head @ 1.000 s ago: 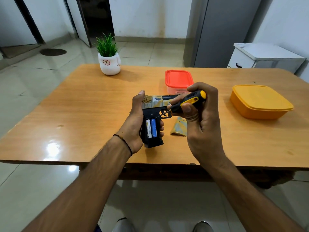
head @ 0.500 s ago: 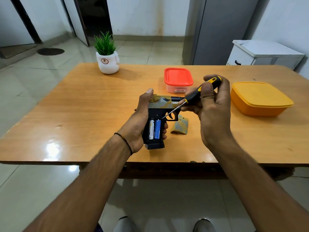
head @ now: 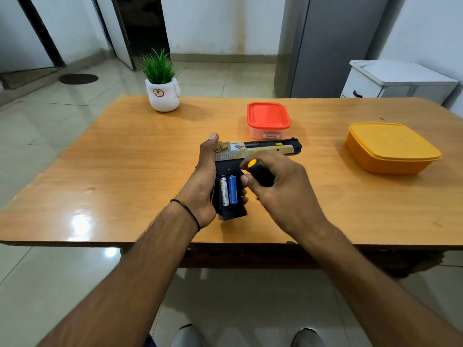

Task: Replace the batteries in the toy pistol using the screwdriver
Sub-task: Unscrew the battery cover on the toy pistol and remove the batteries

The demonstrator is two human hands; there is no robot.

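Cover off, left fingers [head: 243,198] clasp the toy pistol [head: 250,150], right fingers [head: 278,160] grasp the screwdriver [head: 260,172] just beside the exposed batteries [head: 228,190]: next, seemingly, pry them out gently.

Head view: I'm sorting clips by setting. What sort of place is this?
Likely a home or small office room, not a workshop: a wooden table on a tiled floor, with a plant, a red-lidded box and an orange box on it, and a tall grey cabinet behind.

screwdriver [head: 260,175] shaft hidden, box label [head: 271,136] unreadable
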